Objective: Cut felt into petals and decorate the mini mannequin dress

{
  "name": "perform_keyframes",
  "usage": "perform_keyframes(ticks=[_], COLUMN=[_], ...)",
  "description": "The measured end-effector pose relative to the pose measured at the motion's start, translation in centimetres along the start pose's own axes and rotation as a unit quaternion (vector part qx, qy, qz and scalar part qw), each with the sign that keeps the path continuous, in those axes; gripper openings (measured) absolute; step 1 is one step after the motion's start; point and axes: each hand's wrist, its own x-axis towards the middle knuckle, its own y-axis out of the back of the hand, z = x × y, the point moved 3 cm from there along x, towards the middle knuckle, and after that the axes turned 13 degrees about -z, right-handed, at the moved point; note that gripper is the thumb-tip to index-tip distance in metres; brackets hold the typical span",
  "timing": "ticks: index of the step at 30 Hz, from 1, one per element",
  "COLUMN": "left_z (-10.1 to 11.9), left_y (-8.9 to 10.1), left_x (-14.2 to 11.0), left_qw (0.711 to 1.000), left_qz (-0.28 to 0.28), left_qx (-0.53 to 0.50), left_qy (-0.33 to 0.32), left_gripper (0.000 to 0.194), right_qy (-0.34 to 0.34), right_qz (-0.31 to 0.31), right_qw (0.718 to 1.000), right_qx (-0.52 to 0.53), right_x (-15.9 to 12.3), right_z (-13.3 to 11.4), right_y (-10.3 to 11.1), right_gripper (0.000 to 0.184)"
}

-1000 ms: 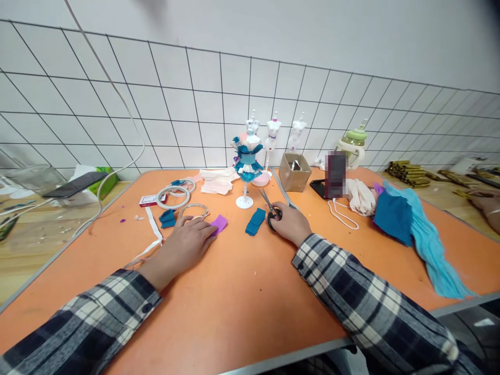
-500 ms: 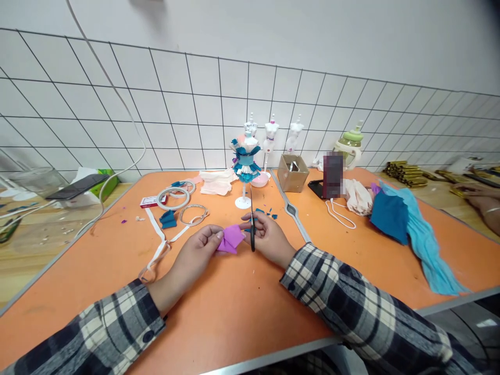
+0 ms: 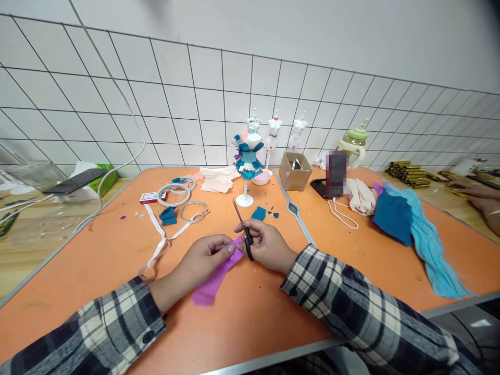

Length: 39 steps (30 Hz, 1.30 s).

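My left hand pinches the upper end of a strip of purple cloth, which hangs down unfolded toward the orange table. My right hand grips black-handled scissors, blades pointing up and away, right beside the strip's top edge. Both hands meet near the table's middle. A small mannequin in a teal and white dress stands just behind them, with a teal cloth scrap at its foot.
Tape rolls, white ribbon and a teal scrap lie to the left. A cardboard box, a phone on a stand, cream cloth and teal fabric lie to the right. Another person's hand rests far right.
My left hand lifted the purple cloth off the table and it has unfolded into a long strip. My right hand picked up the scissors and brought them to the cloth.
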Motion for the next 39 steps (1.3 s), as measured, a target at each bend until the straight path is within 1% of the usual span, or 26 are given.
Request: perform_keyframes(ticks=[2,4,6,8,10,13,14,15,16,18,19,20,21,22,23,24,25,26,28,30,31,33,35,37,38,39], left_z=[0.2,0.2,0.3,0.3,0.3,0.3,0.3,0.5,0.7,1.6,2.0,2.3,2.5,2.4,2.1,1.6,1.1,0.7,-0.1,-0.6,-0.8,-0.8,-0.6,-0.6,-0.6,-0.6], left_y=[0.1,0.3,0.5,0.3,-0.1,-0.5,-0.4,0.0,0.5,1.7,2.2,2.3,1.9,1.0,-0.2,-1.4,-2.2,-2.7,-3.0,-2.6,-2.2,-1.3,-0.3,0.8,1.4,2.0], left_x=[0.0,0.0,0.0,0.0,0.0,0.0,0.0,-0.1,-0.2,-1.0,-1.5,-1.8,-1.9,-1.8,-1.8,-1.9,-1.9,-1.7,-1.0,-0.2,0.1,0.5,0.5,0.2,0.0,-0.3], left_qw=[1.000,0.999,0.997,0.997,0.998,0.999,1.000,0.999,0.996,0.973,0.960,0.960,0.976,0.992,0.991,0.973,0.954,0.943,0.913,0.886,0.879,0.872,0.871,0.873,0.877,0.883], left_qz=[0.019,0.045,0.060,0.051,0.035,0.012,0.015,0.036,0.076,0.194,0.234,0.228,0.154,0.032,-0.115,-0.216,-0.256,-0.243,-0.182,-0.115,-0.086,-0.029,0.035,0.091,0.112,0.119], left_qx=[-0.004,-0.017,-0.032,-0.046,-0.046,-0.024,-0.010,0.012,0.042,0.110,0.134,0.134,0.113,0.071,0.009,-0.077,-0.157,-0.224,-0.365,-0.449,-0.470,-0.488,-0.488,-0.478,-0.465,-0.451], left_qy=[0.007,0.019,0.024,0.026,0.027,0.025,0.018,0.006,-0.011,-0.057,-0.076,-0.095,-0.102,-0.097,-0.064,-0.010,0.021,0.032,0.019,-0.001,-0.009,-0.024,-0.039,-0.043,-0.045,-0.047], left_gripper=[0.032,0.035,0.036,0.037,0.036,0.037,0.039,0.041,0.041,0.030,0.025,0.025,0.033,0.042,0.047,0.050,0.052,0.052,0.052,0.041,0.033,0.021,0.017,0.018,0.019,0.020], right_qy=[-0.001,-0.007,-0.017,-0.026,-0.029,-0.023,-0.020,-0.018,-0.014,0.002,0.011,0.019,0.026,0.031,0.034,0.036,0.037,0.039,0.048,0.061,0.065,0.065,0.056,0.040,0.029,0.015], right_qz=[0.020,0.033,0.022,-0.007,-0.011,0.043,0.061,0.076,0.095,0.147,0.173,0.194,0.207,0.211,0.209,0.204,0.198,0.191,0.179,0.171,0.165,0.141,0.108,0.081,0.069,0.053], right_qw=[1.000,0.998,0.997,0.995,0.994,0.994,0.993,0.991,0.990,0.983,0.979,0.974,0.971,0.969,0.968,0.969,0.970,0.972,0.975,0.976,0.976,0.979,0.985,0.990,0.993,0.996], right_qx=[0.013,0.044,0.075,0.096,0.101,0.102,0.104,0.106,0.106,0.105,0.107,0.112,0.119,0.127,0.134,0.136,0.133,0.129,0.119,0.122,0.127,0.131,0.126,0.104,0.089,0.073], right_x=[0.0,0.0,0.0,0.0,0.0,0.1,0.2,0.2,0.2,0.0,-0.1,-0.2,-0.3,-0.4,-0.4,-0.5,-0.6,-0.7,-0.9,-1.2,-1.3,-1.4,-1.5,-1.5,-1.6,-1.7], right_z=[0.4,0.6,0.7,0.6,0.6,0.5,0.4,0.4,0.3,0.2,0.1,0.1,0.1,0.0,0.0,0.0,-0.1,-0.2,-0.4,-0.5,-0.5,-0.3,-0.1,-0.1,-0.1,-0.1], right_y=[0.3,0.5,0.4,0.0,-0.2,0.2,0.5,0.8,1.1,1.9,2.2,2.4,2.4,2.3,2.1,1.7,1.3,0.7,-0.5,-1.8,-2.4,-3.3,-3.6,-3.2,-2.8,-2.3], right_gripper=[0.033,0.040,0.048,0.050,0.047,0.045,0.044,0.044,0.044,0.042,0.042,0.041,0.041,0.041,0.042,0.043,0.043,0.043,0.041,0.039,0.038,0.038,0.038,0.039,0.040,0.041])
